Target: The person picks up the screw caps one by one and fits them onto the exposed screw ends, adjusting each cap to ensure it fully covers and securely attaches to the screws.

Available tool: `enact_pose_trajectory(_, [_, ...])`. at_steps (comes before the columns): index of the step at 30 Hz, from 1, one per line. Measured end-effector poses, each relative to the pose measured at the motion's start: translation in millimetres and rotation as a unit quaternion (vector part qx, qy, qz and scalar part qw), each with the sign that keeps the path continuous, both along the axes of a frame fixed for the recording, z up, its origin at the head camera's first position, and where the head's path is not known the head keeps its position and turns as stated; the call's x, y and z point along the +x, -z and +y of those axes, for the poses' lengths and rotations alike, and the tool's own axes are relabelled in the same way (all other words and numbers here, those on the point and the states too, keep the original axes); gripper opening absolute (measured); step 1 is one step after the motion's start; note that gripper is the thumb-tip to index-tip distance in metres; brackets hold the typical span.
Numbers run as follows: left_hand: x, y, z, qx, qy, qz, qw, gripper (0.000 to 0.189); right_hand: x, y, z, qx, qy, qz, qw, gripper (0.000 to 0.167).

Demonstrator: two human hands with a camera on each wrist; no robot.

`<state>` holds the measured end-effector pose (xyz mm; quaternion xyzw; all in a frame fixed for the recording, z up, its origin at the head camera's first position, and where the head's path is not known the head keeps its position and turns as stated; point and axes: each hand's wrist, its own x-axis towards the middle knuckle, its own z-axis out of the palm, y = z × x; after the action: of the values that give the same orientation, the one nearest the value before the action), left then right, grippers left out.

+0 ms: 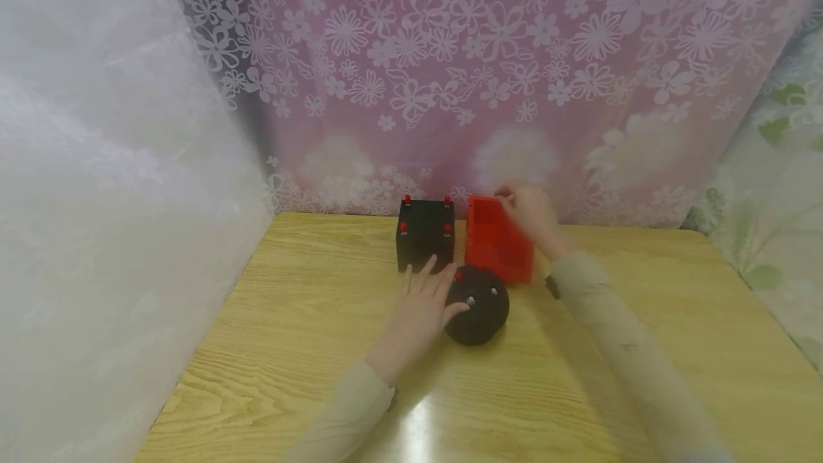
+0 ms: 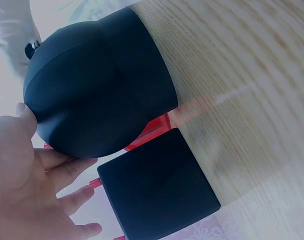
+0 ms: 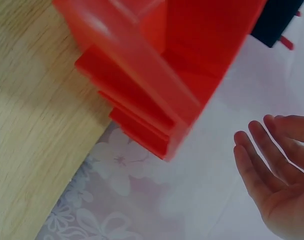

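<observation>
A rounded black container (image 1: 477, 316) with small red and silver knobs on top stands on the table; it widens above a narrower base in the left wrist view. My left hand (image 1: 418, 306) rests at its upper left edge, thumb over the top and fingers extended. Just behind those fingertips is a black box (image 1: 426, 245) with red pegs at its top corners. To the right of the box sits an open red bin (image 1: 472, 234), its hollow inside facing me. My right hand (image 1: 530, 213) hovers by the bin's upper right edge, its loosely bent fingers (image 3: 262, 160) apart from the bin and holding nothing.
The wooden table (image 1: 276, 349) ends just behind the box and bin. A pink flowered curtain (image 1: 437, 91) hangs there, with a pale sheet (image 1: 116, 198) to the left and a leafy patterned cloth (image 1: 765, 234) to the right.
</observation>
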<state>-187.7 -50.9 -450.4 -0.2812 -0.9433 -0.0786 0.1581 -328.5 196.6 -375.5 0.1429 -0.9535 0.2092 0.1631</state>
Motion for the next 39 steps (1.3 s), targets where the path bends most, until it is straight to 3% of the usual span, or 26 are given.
enact_pose_trajectory(4, [-0.7,0.7,-0.9,0.008,0.002,0.009,0.9999,0.071,-13.5,9.6,-3,0.042,-0.009,-0.021,0.9989,0.018])
enact_pose_trajectory(8, [-1.3,1.6,-0.2,0.002,0.002,0.014,0.9999,0.071,-26.3,26.5,-1,0.113,-0.028,0.007,0.9932,0.013])
enact_pose_trajectory(11, [-1.1,1.9,0.7,-0.01,0.001,0.015,0.9998,0.071,-30.9,37.1,0,0.141,-0.029,0.0,0.9895,0.019])
enact_pose_trajectory(21, [2.1,-1.0,-0.2,-0.012,-0.001,0.018,0.9998,0.07,-22.4,44.2,-6,0.161,-0.023,-0.075,0.9838,0.022])
enact_pose_trajectory(27, [0.5,1.5,-0.6,-0.006,0.001,0.027,0.9996,0.071,-21.9,48.5,-7,0.179,-0.026,-0.08,0.9803,0.021])
enact_pose_trajectory(34, [2.0,-0.7,-1.6,0.0,0.004,0.029,0.9996,0.07,-25.2,50.1,-5,0.139,-0.023,-0.09,0.986,0.019])
enact_pose_trajectory(39, [1.5,-0.5,-1.2,-0.006,0.001,0.032,0.9995,0.07,-24.1,50.8,-5,0.179,-0.043,-0.066,0.9808,0.015])
